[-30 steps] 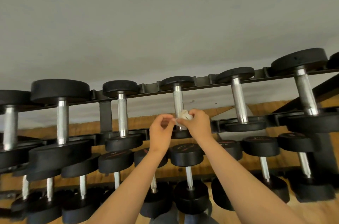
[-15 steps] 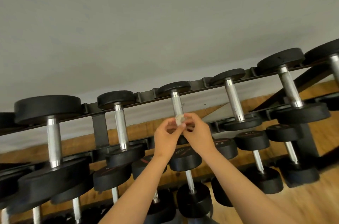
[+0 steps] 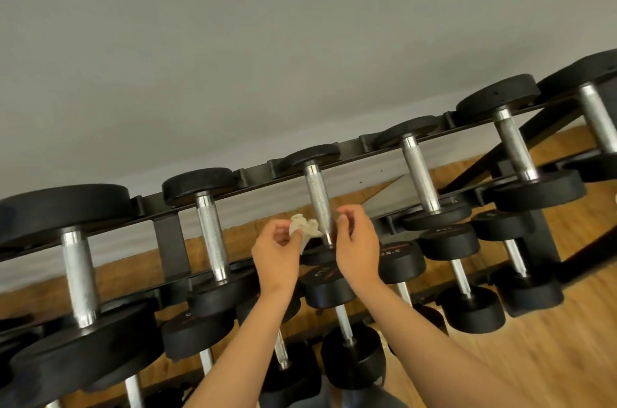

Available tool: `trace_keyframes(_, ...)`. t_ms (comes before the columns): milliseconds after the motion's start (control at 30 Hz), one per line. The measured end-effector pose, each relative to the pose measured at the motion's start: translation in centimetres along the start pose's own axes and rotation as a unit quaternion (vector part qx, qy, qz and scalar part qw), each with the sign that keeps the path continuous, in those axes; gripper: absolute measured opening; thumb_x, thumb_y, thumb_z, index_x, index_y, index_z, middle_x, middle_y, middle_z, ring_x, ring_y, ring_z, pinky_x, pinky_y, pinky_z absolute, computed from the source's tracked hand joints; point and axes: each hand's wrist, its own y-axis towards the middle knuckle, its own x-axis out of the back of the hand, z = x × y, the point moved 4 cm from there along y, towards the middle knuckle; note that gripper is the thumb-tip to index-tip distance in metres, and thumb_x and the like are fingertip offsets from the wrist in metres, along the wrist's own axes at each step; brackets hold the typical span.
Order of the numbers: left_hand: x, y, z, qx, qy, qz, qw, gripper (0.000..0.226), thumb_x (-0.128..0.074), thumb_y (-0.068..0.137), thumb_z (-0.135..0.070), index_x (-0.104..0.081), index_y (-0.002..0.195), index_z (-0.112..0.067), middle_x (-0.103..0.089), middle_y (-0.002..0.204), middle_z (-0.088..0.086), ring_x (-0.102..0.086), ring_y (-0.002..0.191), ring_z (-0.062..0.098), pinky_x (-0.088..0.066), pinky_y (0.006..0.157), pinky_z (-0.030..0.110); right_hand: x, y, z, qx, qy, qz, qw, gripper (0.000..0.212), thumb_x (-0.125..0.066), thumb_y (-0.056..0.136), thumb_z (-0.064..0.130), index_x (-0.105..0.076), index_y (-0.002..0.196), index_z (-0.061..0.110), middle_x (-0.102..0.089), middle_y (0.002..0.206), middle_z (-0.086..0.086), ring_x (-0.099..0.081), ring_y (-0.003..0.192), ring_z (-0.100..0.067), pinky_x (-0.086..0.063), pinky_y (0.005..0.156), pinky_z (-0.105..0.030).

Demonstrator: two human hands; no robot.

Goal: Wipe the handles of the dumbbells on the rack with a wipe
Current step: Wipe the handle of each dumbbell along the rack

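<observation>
Shows a black metal rack (image 3: 170,240) of several tiers, loaded with black round-headed dumbbells on chrome bars, against a plain grey wall (image 3: 267,40) and above a honey-brown wooden floor (image 3: 534,357). Arranges the top-tier heads from small at the centre to larger towards both ends.

Centres on the smallest top-tier dumbbell (image 3: 312,155), its far head seated on the upper rail and its knurled chrome handle (image 3: 319,197) sloping down towards the viewer.

Pinches a crumpled white wipe (image 3: 305,227) between the thumb and curled fingers of the left hand (image 3: 277,254), just left of the lower end of that handle. Brings the wipe's right edge up against the chrome or very nearly so; cannot tell which.

Sets the right hand (image 3: 357,250) just right of the same handle, with fingers loosely curled and holding nothing, and the forefinger close beside the bar. Cannot tell whether skin meets metal. Brings both bare forearms in from the lower edge.

Reads, on the near face of a middle-tier dumbbell head (image 3: 395,252) just right of the right hand, pale numerals "12.5" beside a red stroke, with the last digit uncertain. Leaves the faint markings on neighbouring heads too blurred to read.
</observation>
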Motion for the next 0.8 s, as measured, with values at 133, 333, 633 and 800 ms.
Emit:
trace_keyframes(133, -1.5, 0.1, 0.4, 0.01, 0.031, 0.11, 0.993, 0.017, -0.074, 0.083, -0.012, -0.066, 0.089, -0.026, -0.069, 0.086, -0.014, -0.063, 0.08, -0.01, -0.049, 0.072, 0.009, 0.0, 0.2, -0.4, 0.005, 0.005, 0.006, 1.0, 0.013, -0.045, 0.1, 0.018, -0.058, 0.099, 0.02, -0.062, 0.089, 0.007, -0.058, 0.082, -0.006, -0.046, 0.072, -0.02)
trace_keyframes(333, -2.1, 1.2, 0.6, 0.032, 0.04, 0.152, 0.987, 0.011, -0.077, 0.081, -0.013, -0.069, 0.084, -0.02, -0.071, 0.083, -0.009, -0.064, 0.076, -0.006, -0.049, 0.066, 0.007, -0.1, 0.3, -0.5, 0.014, 0.008, -0.006, 1.0, 0.017, -0.042, 0.101, 0.018, -0.058, 0.098, 0.019, -0.06, 0.083, 0.009, -0.059, 0.077, -0.005, -0.05, 0.069, -0.028)
trace_keyframes(633, -2.0, 1.0, 0.4, 0.002, 0.061, 0.272, 0.96, 0.01, -0.068, 0.089, -0.017, -0.077, 0.095, -0.017, -0.073, 0.095, -0.007, -0.066, 0.091, 0.002, -0.052, 0.084, 0.017, -0.1, 0.3, -0.5, 0.029, -0.002, -0.018, 0.999, 0.017, -0.04, 0.102, 0.019, -0.057, 0.101, 0.019, -0.059, 0.08, 0.01, -0.059, 0.075, -0.008, -0.05, 0.066, -0.031)
trace_keyframes(800, -2.4, 1.3, 0.1, 0.049, 0.044, 0.299, 0.952, 0.007, -0.071, 0.086, -0.023, -0.077, 0.089, -0.022, -0.075, 0.09, -0.005, -0.068, 0.086, 0.007, -0.054, 0.081, 0.023, 0.0, 0.4, -0.6, 0.013, 0.005, -0.004, 1.0, 0.018, -0.04, 0.101, 0.023, -0.057, 0.101, 0.018, -0.061, 0.083, 0.007, -0.059, 0.077, -0.008, -0.049, 0.067, -0.026)
